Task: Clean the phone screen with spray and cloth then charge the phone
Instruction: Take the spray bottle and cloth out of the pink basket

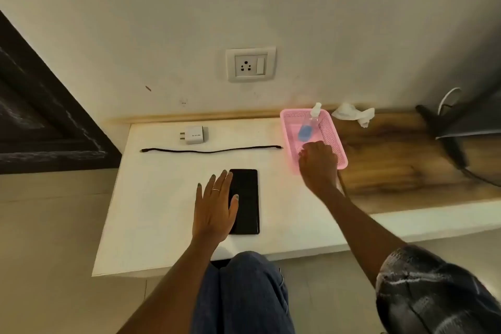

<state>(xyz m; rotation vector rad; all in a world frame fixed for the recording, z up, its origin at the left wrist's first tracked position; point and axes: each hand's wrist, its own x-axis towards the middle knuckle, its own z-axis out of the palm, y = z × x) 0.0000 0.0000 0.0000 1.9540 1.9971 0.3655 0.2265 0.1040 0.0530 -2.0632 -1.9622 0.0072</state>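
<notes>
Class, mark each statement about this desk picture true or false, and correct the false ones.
1. The left hand lies flat with straight fingers on the phone's left side. True.
2. The spray bottle stands on the white table beside the charger. False: it lies inside the pink basket.
3. The charger is plugged into the wall socket. False: it lies on the table, unplugged.
4. The black cable lies stretched out between the charger and the phone. True.
5. The right hand reaches into the basket. True.
</notes>
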